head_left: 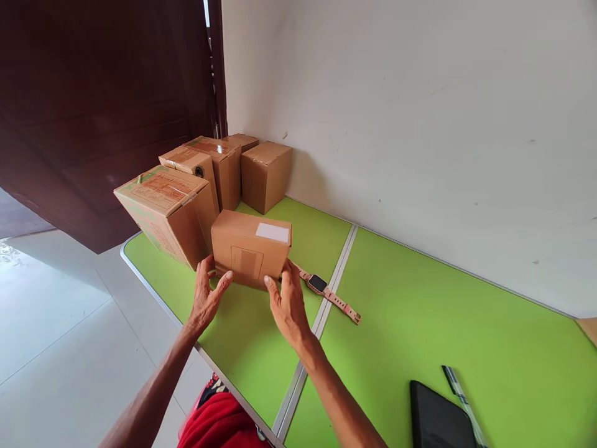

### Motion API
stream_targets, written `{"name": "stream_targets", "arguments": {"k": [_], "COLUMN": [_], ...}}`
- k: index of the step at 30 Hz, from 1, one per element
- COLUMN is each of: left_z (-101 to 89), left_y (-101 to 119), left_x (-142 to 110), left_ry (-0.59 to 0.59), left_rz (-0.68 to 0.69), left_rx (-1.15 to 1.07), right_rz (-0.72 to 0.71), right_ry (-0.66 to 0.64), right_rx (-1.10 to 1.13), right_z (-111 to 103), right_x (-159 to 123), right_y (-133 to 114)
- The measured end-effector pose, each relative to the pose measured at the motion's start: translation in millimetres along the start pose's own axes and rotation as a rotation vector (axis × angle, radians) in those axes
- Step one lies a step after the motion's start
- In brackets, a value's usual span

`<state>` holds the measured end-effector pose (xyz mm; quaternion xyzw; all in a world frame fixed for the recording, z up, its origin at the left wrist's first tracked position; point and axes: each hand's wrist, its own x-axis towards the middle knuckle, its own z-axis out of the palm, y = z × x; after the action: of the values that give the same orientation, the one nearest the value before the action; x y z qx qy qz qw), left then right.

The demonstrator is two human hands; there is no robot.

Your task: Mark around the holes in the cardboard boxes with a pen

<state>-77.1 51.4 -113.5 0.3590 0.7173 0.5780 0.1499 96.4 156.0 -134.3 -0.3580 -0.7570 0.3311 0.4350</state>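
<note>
A small brown cardboard box with a white label on its top stands between my two hands, over the green table. My left hand is at its lower left corner, fingers curled against the side and thumb by the front face. On the opposite side, my right hand grips the lower right edge, its thumb at the front and its other fingers partly hidden behind the side. Just right of that hand lies a pink-strapped smartwatch, part of its strap behind my fingers.
Several cardboard boxes stand at the back left, among them a large printed box and a plain box by the wall. A black phone and a pen lie at the front right. A metal seam crosses the green table.
</note>
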Motion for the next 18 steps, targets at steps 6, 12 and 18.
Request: {"name": "stream_targets", "arguments": {"k": [6,12,18], "left_z": [2.8,25.1,35.5], "left_y": [-2.7,-14.7,-23.3], "left_x": [-2.6,46.3,100.3], "left_ry": [0.047,0.066,0.048], "left_rz": [-0.073,-0.135,-0.132], "left_rx": [0.025,-0.001,-0.019], "right_rz": [0.14,0.231,0.193], "right_ry": [-0.018,-0.139,-0.304], "right_rx": [-0.071,-0.018,0.096], "right_z": [16.9,52.3,62.7], "right_x": [73.6,126.7,151.0], "right_y": [28.1,26.0,-5.6]}}
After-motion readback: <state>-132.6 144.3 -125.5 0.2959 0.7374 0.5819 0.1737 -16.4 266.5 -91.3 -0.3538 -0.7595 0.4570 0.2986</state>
